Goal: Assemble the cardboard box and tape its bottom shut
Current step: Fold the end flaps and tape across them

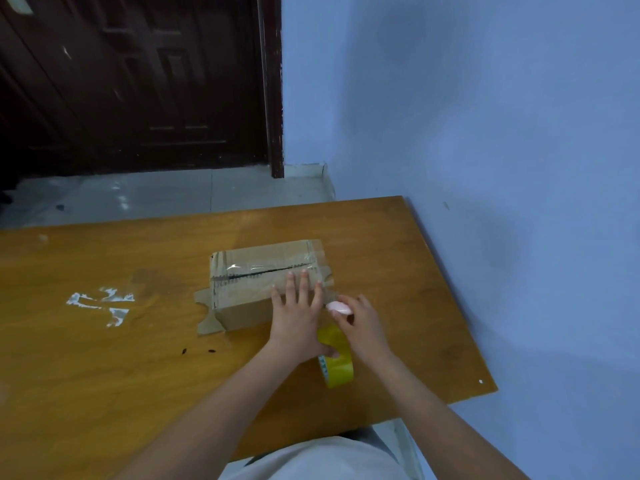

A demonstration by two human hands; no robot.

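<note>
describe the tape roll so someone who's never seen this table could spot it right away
On the wooden table, look just nearer the person than the cardboard box, between the two wrists. The tape roll stands on edge there, the only yellow thing in view.

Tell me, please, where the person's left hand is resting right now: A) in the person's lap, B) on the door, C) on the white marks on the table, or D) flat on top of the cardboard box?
D: the left hand lies with straight fingers on the taped top of the cardboard box, near its right end.
</note>
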